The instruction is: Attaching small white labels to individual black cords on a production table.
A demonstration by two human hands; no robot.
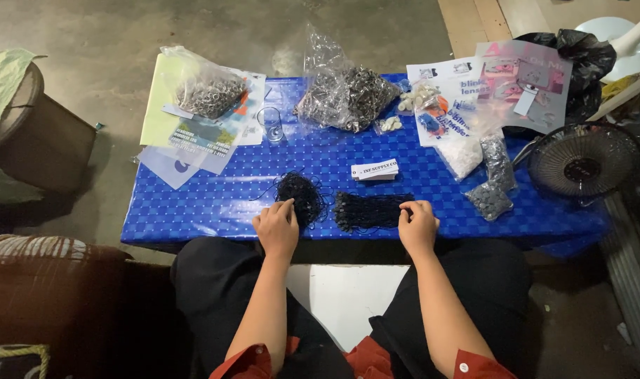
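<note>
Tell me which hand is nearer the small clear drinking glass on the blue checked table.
Left. The left hand lies on the tangled black cord pile, almost straight below the small clear drinking glass; the right hand sits far off to its right.

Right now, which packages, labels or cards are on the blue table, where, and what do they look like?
White card stack: table middle, small rectangles.
Clear bag: back left, silvery rings.
Clear bag: back middle, dark metal bits.
Printed sheets: back right, pink-white.
Small bags: right, grey pieces.
</note>
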